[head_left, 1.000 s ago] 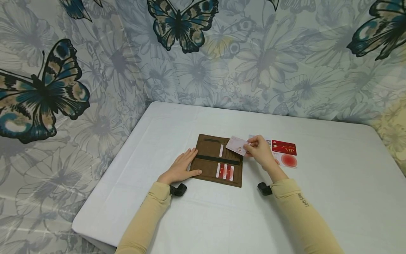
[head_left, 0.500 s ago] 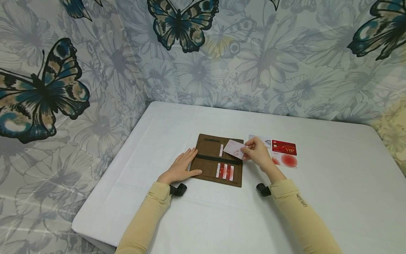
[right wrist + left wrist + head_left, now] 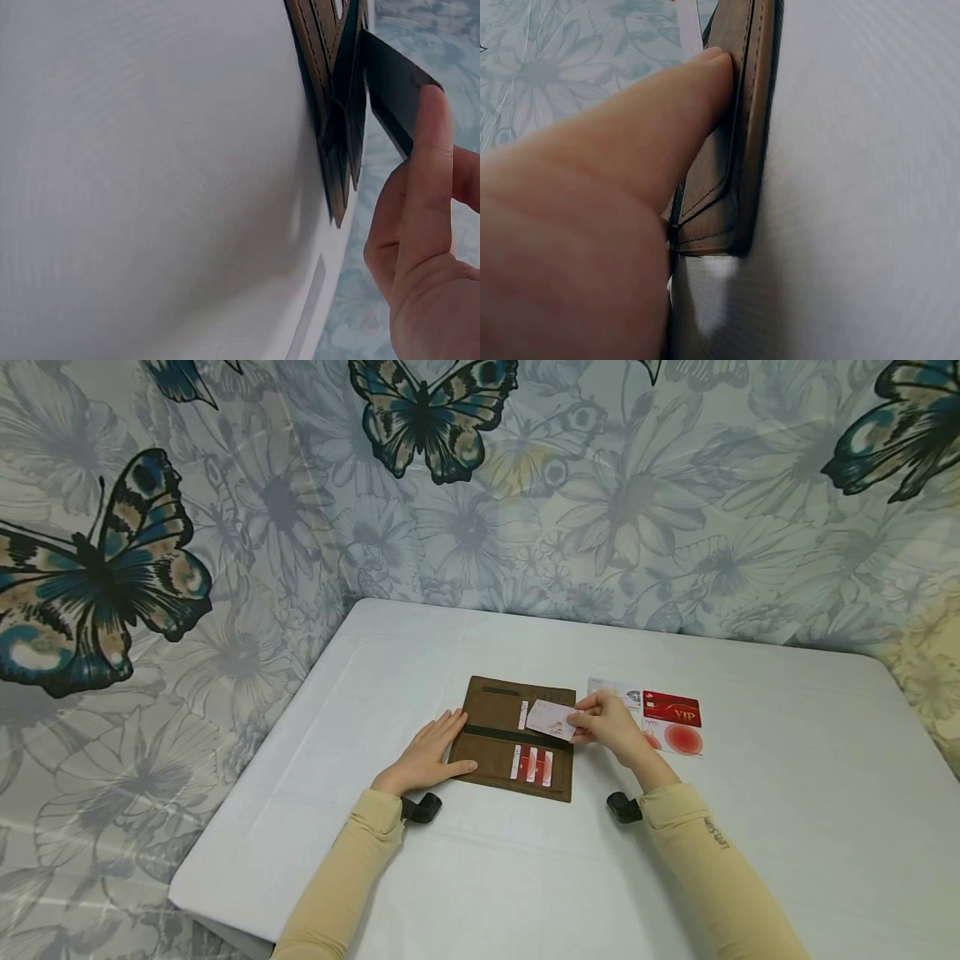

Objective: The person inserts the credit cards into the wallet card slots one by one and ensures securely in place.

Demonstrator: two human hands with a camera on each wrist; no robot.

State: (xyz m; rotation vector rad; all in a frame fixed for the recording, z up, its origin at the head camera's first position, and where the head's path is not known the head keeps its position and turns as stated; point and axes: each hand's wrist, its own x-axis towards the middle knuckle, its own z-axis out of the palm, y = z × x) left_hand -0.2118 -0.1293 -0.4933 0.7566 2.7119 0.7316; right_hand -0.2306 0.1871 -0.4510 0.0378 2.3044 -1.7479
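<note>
A brown wallet (image 3: pixel 491 768) lies opened flat on the white table, a dark band across its middle. My left hand (image 3: pixel 427 753) rests on its left edge with fingers straight; in the left wrist view the thumb (image 3: pixel 697 82) presses the leather. My right hand (image 3: pixel 611 727) pinches a pale pink card (image 3: pixel 549 718) by its right end, over the slots of the wallet's upper half. In the right wrist view the card's dark side (image 3: pixel 394 90) shows, one corner right at the wallet's edge. Several red and white cards (image 3: pixel 532 765) sit in the lower slots, and one white card (image 3: pixel 522 715) in an upper slot.
Right of the wallet lie a red VIP card (image 3: pixel 672 708), a white card with a red circle (image 3: pixel 683 739), and a pale card (image 3: pixel 628 695) partly behind my right hand. The table's (image 3: pixel 450 635) far edge meets a butterfly-patterned cloth (image 3: pixel 465 543).
My right hand has moved the pink card left and slightly down, further over the wallet's upper slots, and the card has levelled somewhat. My left hand stays in place.
</note>
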